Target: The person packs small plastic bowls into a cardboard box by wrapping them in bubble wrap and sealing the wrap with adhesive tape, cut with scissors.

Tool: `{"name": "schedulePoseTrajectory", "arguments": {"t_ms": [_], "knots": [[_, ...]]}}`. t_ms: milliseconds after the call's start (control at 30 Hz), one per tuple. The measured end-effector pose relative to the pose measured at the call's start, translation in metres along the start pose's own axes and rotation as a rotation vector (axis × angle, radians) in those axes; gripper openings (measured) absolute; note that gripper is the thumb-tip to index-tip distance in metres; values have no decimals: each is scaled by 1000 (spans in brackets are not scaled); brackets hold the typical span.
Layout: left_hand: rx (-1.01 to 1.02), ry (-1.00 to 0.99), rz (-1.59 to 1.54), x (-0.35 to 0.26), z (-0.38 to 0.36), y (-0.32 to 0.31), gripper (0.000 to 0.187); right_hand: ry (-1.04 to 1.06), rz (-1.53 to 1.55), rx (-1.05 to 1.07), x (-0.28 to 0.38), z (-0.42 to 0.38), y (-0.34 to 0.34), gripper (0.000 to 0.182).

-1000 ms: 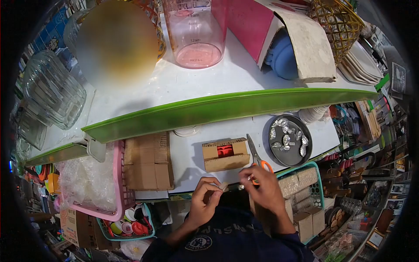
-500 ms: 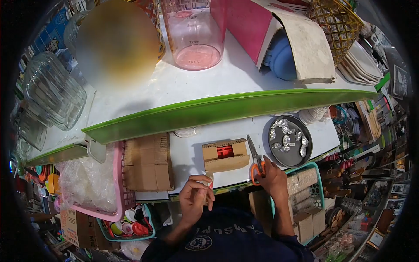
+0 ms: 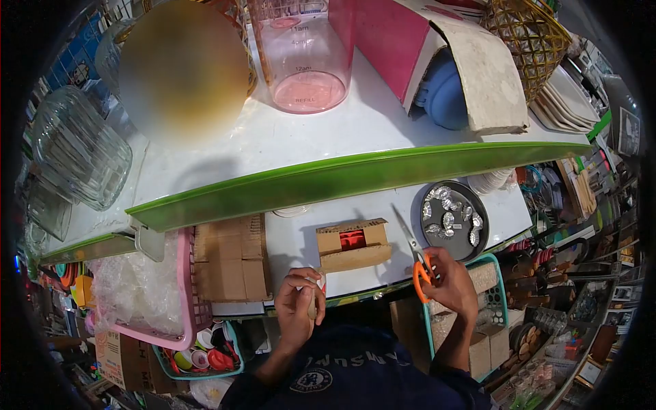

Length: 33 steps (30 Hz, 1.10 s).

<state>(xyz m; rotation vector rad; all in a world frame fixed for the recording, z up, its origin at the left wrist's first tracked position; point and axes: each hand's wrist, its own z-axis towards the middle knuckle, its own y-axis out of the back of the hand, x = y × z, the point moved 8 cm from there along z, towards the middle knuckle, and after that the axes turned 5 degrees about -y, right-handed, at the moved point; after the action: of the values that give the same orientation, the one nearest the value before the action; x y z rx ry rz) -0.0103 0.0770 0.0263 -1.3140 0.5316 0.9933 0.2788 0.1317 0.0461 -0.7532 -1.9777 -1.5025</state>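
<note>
My right hand (image 3: 449,281) grips the orange handles of a pair of scissors (image 3: 422,275), whose metal blades point up and away over the lower shelf. My left hand (image 3: 298,304) is closed around a small pale item with a bit of red at its end, mostly hidden by the fingers. Between and beyond the hands lies an open cardboard box (image 3: 352,247) with something red inside. Right of the box, a dark round pan (image 3: 452,244) holds several crumpled foil pieces, near the scissors' blades.
A green-edged shelf (image 3: 342,169) crosses above the hands, bearing a pink clear jug (image 3: 309,91) and a pink box (image 3: 383,48). A closed carton (image 3: 230,260) and a pink basket (image 3: 184,301) stand left. A teal basket (image 3: 504,301) is lower right.
My right hand has lifted the scissors and drawn them right and slightly toward me. The left hand has moved a little down and left, its fingers more curled.
</note>
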Motion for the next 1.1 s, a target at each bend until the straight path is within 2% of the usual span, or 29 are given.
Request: {"name": "schedulePoseTrajectory", "arguments": {"t_ms": [33, 100, 233, 300, 333, 433, 567, 633, 700, 833, 900, 1100], "knots": [[1, 5, 0, 0, 1, 0, 8, 1, 0, 0, 4, -3, 2, 58], [-4, 13, -7, 1, 1, 2, 7, 191, -12, -15, 28, -12, 4, 66], [-30, 49, -37, 4, 2, 6, 7, 320, -5, 65, 58, -21, 1, 76], [-37, 66, -55, 6, 2, 8, 7, 552, -215, 4, 84, -29, 1, 80], [-44, 81, -74, 7, 2, 9, 7, 549, -375, -7, 93, -30, 0, 75], [-41, 99, -72, 7, 3, 11, 7, 576, -408, 4, 90, -28, -11, 73], [-41, 104, -67, 9, 2, 12, 8, 710, -456, 50, 99, -36, -25, 60], [-73, 95, -41, 9, 1, 14, 8, 677, -498, 87, 106, -38, -28, 57], [-55, 80, -40, 7, 1, 12, 7, 695, -489, -25, 113, -40, -25, 54], [-27, 35, 43, 3, 0, 11, 7, 714, -511, -15, 119, -41, -23, 55], [-19, 24, 70, 3, 0, 10, 7, 659, -579, 153, 117, -41, -31, 62], [23, -9, 170, 1, -2, 6, 7, 681, -643, 209, 133, -42, -31, 61]]}}
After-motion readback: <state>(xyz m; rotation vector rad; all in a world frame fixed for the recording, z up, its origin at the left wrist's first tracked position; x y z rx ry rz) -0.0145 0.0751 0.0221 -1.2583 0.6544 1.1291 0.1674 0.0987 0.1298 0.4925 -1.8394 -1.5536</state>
